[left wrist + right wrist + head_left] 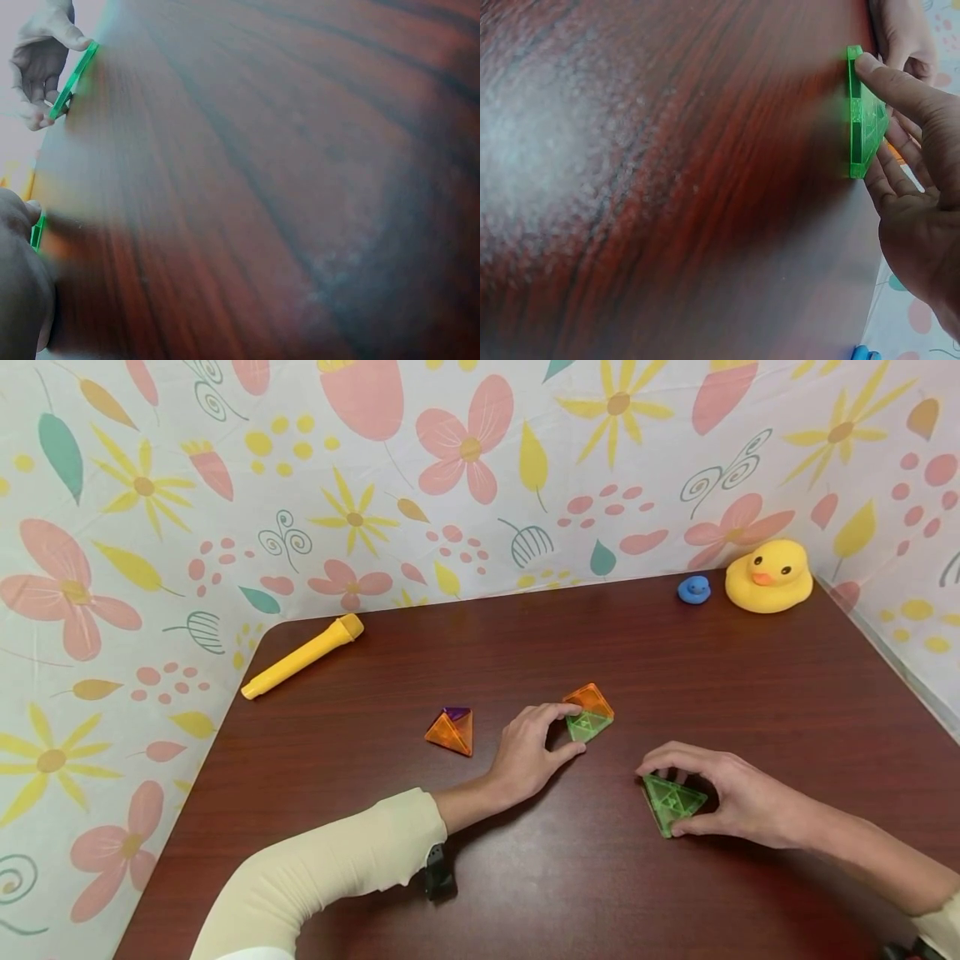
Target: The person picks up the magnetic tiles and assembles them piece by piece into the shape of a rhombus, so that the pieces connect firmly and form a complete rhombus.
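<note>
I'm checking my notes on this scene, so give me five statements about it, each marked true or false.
1. The right hand holds a green triangular piece. True.
2. The left hand touches a second green piece, next to an orange piece. True.
3. A blue duck sits beside a yellow duck. True.
4. The blue duck is the larger of the two. False: the yellow duck is larger.
5. In the head view, both ducks are on the left. False: they are on the right; a yellow stick lies on the left.

From right hand [738, 793]: tabletop [832, 731] giving passage toward 2 o'clock; left hand [525, 753] blocking 9, blue duck [694, 591] 12.
</note>
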{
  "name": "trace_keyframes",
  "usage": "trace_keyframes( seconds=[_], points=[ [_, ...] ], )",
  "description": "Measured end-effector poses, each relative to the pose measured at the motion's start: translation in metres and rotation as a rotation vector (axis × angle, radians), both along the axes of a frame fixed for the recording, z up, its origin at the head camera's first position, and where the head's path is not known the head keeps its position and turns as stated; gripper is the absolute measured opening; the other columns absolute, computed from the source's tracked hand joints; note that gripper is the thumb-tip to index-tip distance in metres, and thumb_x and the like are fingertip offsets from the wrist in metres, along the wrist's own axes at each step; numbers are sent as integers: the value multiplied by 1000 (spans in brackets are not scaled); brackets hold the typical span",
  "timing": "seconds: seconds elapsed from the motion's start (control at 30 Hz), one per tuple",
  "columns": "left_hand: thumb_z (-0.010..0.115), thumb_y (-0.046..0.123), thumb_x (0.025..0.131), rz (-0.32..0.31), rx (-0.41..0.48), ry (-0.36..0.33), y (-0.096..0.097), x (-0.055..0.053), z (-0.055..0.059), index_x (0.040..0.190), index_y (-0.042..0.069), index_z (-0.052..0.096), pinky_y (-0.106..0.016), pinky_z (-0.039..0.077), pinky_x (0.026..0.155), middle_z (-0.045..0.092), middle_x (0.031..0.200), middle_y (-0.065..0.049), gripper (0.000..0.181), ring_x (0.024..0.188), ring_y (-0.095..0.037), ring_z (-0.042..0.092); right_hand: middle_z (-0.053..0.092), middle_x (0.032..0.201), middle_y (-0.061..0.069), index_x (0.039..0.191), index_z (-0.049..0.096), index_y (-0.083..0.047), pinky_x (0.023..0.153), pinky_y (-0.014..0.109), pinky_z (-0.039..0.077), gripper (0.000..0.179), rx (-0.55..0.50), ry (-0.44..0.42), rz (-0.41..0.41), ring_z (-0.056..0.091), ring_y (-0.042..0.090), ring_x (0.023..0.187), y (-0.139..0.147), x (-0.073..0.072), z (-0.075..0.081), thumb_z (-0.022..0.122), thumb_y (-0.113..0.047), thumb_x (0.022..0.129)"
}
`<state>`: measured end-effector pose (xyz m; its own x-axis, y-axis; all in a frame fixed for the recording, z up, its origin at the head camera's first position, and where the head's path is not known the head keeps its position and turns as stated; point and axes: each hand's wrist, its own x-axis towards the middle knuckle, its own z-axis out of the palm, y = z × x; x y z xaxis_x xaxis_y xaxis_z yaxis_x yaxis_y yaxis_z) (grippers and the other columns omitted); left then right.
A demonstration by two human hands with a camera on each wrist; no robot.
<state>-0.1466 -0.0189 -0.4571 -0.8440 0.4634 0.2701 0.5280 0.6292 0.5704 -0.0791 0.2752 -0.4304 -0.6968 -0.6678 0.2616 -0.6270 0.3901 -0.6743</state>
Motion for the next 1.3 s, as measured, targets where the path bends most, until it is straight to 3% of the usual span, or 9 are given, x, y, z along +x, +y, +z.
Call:
trace_keyframes(
  seconds=[0.43,0.67,1.0,1.3],
  points=[
    [86,34,93,2,-7,8,0,0,0,140,22,69,-37,54,99,70,135,6,52,123,-14,63,64,129,-2,138,64,-14,79,21,54,69,26,19,-27,63,8,100,2,-2,2,96,-5,77],
    [86,34,93,-1,-5,5,0,0,0,140,22,68,-37,53,100,70,136,6,52,124,-15,62,69,120,-8,139,64,-14,81,21,56,69,55,-3,-64,67,9,98,5,-4,-2,96,-11,77],
    [86,34,92,4,-2,4,0,-1,-1,140,23,69,-37,53,100,70,136,7,52,123,-14,62,72,121,-7,138,65,-11,82,20,57,69,44,7,-84,69,8,98,6,-6,-1,96,-8,76],
    [86,34,93,3,0,-1,0,0,0,140,23,69,-38,53,100,70,136,6,51,124,-15,62,74,110,-13,134,69,-10,78,20,57,63,25,13,-108,70,7,93,8,-7,-2,95,-3,77]
  ],
)
